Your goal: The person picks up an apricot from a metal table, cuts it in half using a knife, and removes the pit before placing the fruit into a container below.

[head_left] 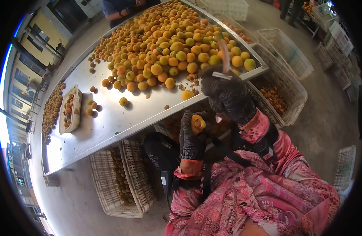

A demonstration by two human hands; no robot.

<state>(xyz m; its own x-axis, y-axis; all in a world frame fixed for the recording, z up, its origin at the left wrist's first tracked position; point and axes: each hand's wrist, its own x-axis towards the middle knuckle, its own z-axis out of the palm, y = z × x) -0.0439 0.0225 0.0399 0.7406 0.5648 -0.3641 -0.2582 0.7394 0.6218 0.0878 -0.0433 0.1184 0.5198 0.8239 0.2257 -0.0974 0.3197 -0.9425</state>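
Both my hands wear dark gloves. My left hand [192,135] is closed round a cut-open apricot [198,124], its inside facing up, just off the table's front edge. To its right, my right hand [230,94] is closed on a knife [225,59], whose curved blade points up over the table's corner. A large heap of yellow-orange apricots [161,51] lies on the metal table [110,114]. A lone apricot [187,94] and small brown scraps sit near the edge by my right hand.
A white tray [70,109] of fruit and a pile of small brown pieces [51,112] are at the table's left. Crates stand below [128,177] and at the right [295,98]. Another person [120,10] stands behind the table.
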